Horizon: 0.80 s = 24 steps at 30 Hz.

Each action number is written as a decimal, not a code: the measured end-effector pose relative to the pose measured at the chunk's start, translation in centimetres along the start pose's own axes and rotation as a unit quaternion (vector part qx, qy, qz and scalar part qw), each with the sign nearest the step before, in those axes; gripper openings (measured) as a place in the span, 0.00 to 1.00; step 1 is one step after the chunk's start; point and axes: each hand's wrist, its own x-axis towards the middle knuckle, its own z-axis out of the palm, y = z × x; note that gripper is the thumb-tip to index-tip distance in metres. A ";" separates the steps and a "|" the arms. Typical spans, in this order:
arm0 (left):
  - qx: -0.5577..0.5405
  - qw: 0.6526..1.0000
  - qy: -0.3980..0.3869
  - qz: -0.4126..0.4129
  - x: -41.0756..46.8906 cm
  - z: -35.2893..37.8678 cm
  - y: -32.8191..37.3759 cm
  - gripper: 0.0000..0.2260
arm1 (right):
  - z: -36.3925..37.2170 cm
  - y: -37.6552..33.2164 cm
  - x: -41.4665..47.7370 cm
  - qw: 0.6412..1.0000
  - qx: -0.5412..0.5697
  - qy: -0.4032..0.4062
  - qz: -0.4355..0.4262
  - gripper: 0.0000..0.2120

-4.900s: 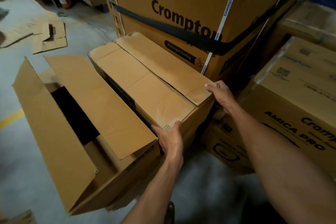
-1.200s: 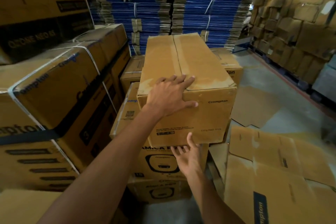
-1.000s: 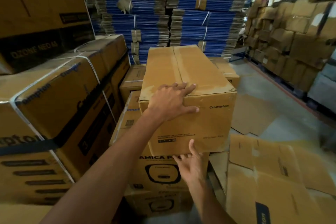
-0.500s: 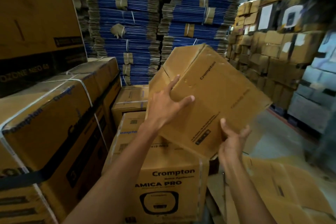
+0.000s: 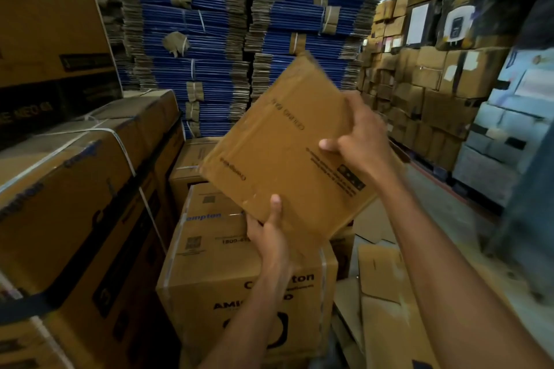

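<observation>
Your left hand [image 5: 269, 231] grips the lower edge of the brown carton [image 5: 281, 156], thumb pressed on its face, while your right hand [image 5: 362, 144] clamps its upper right edge with fingers curled round it. You hold the carton tilted in the air above the strapped Crompton box [image 5: 227, 260]. Stacks of blue flat cardboard [image 5: 209, 48] stand behind.

Upside-down "Crompton" marks the held carton [image 5: 284, 153]; the strapped carton [image 5: 209, 262] below bears "Crompton", partly hidden "AMI…" and number "1800-41…".
</observation>
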 end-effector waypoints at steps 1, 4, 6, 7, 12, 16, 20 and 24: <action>-0.019 0.999 0.017 -0.030 -0.3 -0.5 -0.6 0.22 | 0.8 -0.4 -0.2 0.999 -0.041 -0.015 -0.017 0.35; -0.033 0.993 0.031 -0.108 -1.2 -2.8 -2.6 0.26 | 3.7 -1.7 -1.8 0.981 -0.161 -0.041 -0.103 0.38; -0.030 0.987 0.009 -0.160 -1.5 -4.1 -3.9 0.29 | 6.2 -2.3 -3.3 0.962 -0.204 -0.038 -0.177 0.36; -0.024 0.981 0.003 -0.192 -1.6 -4.6 -4.5 0.30 | 7.4 -2.6 -4.0 0.951 -0.222 -0.041 -0.210 0.34; 0.056 0.939 0.008 -0.339 -0.3 -8.3 -5.9 0.14 | 11.2 -2.5 -6.9 0.926 -0.271 -0.098 -0.242 0.36; 0.186 0.903 -0.012 -0.387 -0.1 -10.1 -4.6 0.11 | 11.5 -0.1 -8.9 0.923 -0.274 -0.107 -0.249 0.37; 0.442 0.856 -0.100 -0.248 -0.9 -8.9 -0.7 0.05 | 11.0 0.9 -10.1 0.922 -0.260 -0.104 -0.267 0.36; 0.590 0.783 -0.162 0.113 -1.2 -4.8 6.5 0.07 | 10.1 0.7 -9.8 0.949 -0.165 -0.066 -0.259 0.22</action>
